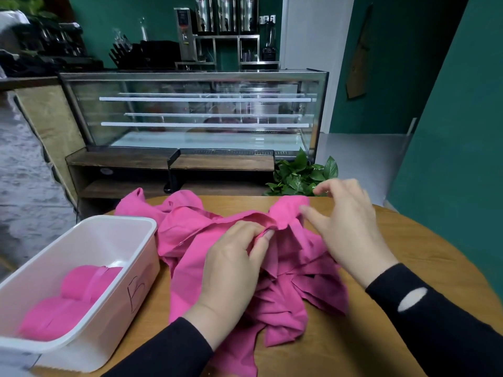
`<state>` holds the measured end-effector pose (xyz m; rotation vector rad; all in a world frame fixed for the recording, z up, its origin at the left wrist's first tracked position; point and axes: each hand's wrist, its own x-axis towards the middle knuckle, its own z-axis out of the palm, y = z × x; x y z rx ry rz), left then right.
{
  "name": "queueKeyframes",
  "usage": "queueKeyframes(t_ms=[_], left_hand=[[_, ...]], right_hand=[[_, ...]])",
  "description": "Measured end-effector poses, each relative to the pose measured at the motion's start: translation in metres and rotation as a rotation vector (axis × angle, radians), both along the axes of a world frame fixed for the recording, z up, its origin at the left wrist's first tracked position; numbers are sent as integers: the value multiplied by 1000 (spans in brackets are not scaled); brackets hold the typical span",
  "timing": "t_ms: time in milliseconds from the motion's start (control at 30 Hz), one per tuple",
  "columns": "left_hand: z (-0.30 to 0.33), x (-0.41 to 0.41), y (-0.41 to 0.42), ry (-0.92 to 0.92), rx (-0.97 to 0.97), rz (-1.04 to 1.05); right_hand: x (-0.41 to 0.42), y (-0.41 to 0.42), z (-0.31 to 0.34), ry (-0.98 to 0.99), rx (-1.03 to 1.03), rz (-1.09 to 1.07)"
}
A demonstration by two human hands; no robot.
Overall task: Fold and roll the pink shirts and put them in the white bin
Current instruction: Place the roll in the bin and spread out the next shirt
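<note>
1. Wooden and round, the table (pixel 381 336) fills the near part of the view, with 2 black sleeves reaching in from the bottom edge.
2. At the near left, the white bin (pixel 81 346) sits on the table with a handwritten mark on its side; 2 rolled pink shirts (pixel 68 300) lie inside it, touching each other.
3. Just right of the bin, a crumpled pink shirt (pixel 277 303) lies loose and unfolded across the middle of the table, one end hanging over the near edge.
4. The left hand (pixel 231 270) rests on this shirt, its thumb and fingertips pinched together on a fold of the fabric near the seam.
5. The right hand (pixel 345 227) hovers above the shirt's far right part with its fingers spread apart and lightly bent; whether any fingertip touches the cloth I cannot tell.
6. Beyond the table's far edge, a leafy green plant (pixel 302 176) shows.
7. Behind that stands a glass display case (pixel 190 112) above a dark wooden shelf (pixel 168 161).
8. Farthest back, metal urns (pixel 226 14) line a counter against a green wall (pixel 449 104).
</note>
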<state>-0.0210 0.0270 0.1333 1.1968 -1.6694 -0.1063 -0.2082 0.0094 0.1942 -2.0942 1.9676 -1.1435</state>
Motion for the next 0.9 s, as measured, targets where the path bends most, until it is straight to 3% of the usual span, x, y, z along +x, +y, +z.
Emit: queueKeyframes(t_ms=[67, 200, 333, 433, 667, 767, 900], left_hand=[[1, -3, 0, 34, 26, 3], [9, -13, 5, 274, 236, -74], [18, -16, 12, 473, 352, -204], [20, -15, 14, 503, 376, -253], [13, -12, 9, 372, 291, -138], [4, -4, 5, 206, 150, -62], [-4, -5, 6, -26, 30, -111]], right_hand=[[11, 14, 4, -95, -163, 145], [33, 25, -6, -306, 193, 258], [37, 22, -21, -857, 411, 289], [39, 23, -27, -1055, 491, 302], [48, 21, -20, -1438, 600, 290], [43, 23, -17, -1455, 567, 336], [38, 28, -19, -1440, 582, 405]])
